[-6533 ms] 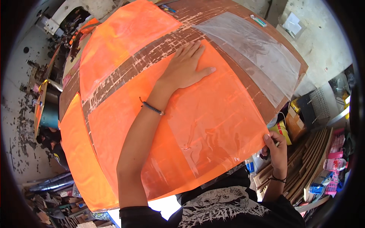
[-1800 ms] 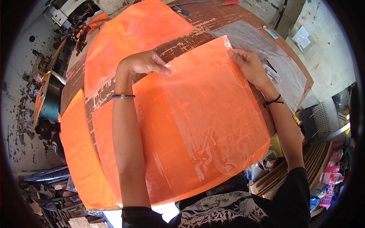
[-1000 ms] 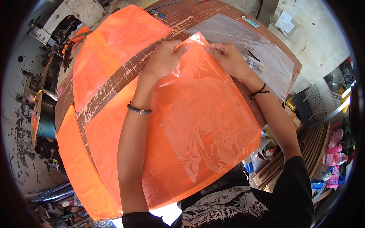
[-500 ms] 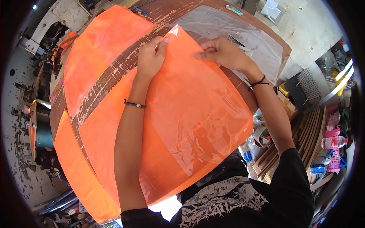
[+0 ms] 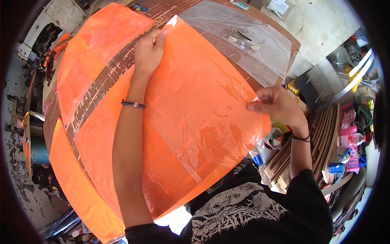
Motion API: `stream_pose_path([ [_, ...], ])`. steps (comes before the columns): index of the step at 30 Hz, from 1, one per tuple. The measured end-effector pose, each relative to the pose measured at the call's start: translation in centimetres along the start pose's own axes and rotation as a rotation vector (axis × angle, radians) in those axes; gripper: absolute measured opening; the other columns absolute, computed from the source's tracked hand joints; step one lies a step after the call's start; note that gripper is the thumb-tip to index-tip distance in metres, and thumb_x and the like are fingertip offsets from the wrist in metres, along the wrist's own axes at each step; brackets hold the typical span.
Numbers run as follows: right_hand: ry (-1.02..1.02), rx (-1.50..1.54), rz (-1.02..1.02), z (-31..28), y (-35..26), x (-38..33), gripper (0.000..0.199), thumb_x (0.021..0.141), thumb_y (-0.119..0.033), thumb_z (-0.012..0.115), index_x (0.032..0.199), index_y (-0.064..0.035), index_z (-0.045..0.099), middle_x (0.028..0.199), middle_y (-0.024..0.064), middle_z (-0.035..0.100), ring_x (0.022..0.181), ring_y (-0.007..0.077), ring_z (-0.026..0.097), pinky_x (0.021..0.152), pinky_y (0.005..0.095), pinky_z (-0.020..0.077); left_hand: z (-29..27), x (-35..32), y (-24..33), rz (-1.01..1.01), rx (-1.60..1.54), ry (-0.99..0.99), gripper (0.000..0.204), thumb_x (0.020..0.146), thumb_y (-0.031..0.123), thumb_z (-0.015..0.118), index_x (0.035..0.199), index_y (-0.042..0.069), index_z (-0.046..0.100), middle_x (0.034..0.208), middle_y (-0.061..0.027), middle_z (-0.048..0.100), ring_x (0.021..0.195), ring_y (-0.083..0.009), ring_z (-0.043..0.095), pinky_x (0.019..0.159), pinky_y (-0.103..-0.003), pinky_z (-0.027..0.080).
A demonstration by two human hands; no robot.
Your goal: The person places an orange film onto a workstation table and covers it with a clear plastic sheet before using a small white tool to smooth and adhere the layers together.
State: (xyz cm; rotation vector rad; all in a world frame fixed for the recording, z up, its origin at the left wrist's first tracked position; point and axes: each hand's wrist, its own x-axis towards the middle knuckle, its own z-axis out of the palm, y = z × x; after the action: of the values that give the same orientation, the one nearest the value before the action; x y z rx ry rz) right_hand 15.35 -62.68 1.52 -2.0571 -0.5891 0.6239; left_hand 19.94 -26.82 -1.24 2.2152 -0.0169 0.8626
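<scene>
A large bright orange sheet [image 5: 195, 73] with glossy clear plastic film [image 5: 219, 130] over it spreads across the table in front of me and over its near edge. My left hand [image 5: 149, 53] pinches its far corner between thumb and fingers. Farther down the right edge, my right hand [image 5: 280, 106] grips the sheet and film with thumb and fingers, and the film wrinkles there. Beyond the left hand, another orange sheet [image 5: 97, 49] covers the table's far left. A further orange piece [image 5: 81, 183] hangs at the near left.
Clear plastic sheets [image 5: 264, 36] lie at the far right of the worn brown table [image 5: 101, 81], with a small black and cream tool [image 5: 243, 42] on them. To the right stand wooden boards [image 5: 308, 142], a dark wire rack [image 5: 317, 87] and a pink basket [image 5: 352, 154].
My right hand has slid from near the far corner down the right edge, toward me. The left hand still holds the corner. The whole view has shifted slightly.
</scene>
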Motion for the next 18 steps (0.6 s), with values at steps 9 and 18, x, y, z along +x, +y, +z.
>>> stream_pose_path([
  [9, 0.007, 0.225, 0.171, 0.8, 2.0, -4.4, 0.021, 0.089, -0.014, 0.067, 0.094, 0.0064, 0.067, 0.069, -0.0067, 0.057, 0.061, -0.0017, 0.046, 0.052, 0.0172, 0.0356, 0.2, 0.0, 0.1, -0.030, 0.029, -0.029, 0.034, 0.094, 0.034, 0.056, 0.083, 0.002, 0.062, 0.050, -0.0036, 0.037, 0.048, -0.0101, 0.034, 0.046, -0.032, 0.030],
  [18, -0.022, 0.253, 0.121, 0.7, 3.1, -4.2, 0.022, 0.091, -0.016, 0.065, 0.092, 0.0060, 0.066, 0.068, -0.0067, 0.054, 0.060, -0.0014, 0.044, 0.051, 0.0185, 0.0337, 0.3, -0.1, 0.1, -0.031, 0.011, -0.020, 0.033, 0.094, 0.034, 0.056, 0.086, 0.003, 0.065, 0.048, -0.0017, 0.037, 0.046, -0.0093, 0.033, 0.045, -0.032, 0.029],
])
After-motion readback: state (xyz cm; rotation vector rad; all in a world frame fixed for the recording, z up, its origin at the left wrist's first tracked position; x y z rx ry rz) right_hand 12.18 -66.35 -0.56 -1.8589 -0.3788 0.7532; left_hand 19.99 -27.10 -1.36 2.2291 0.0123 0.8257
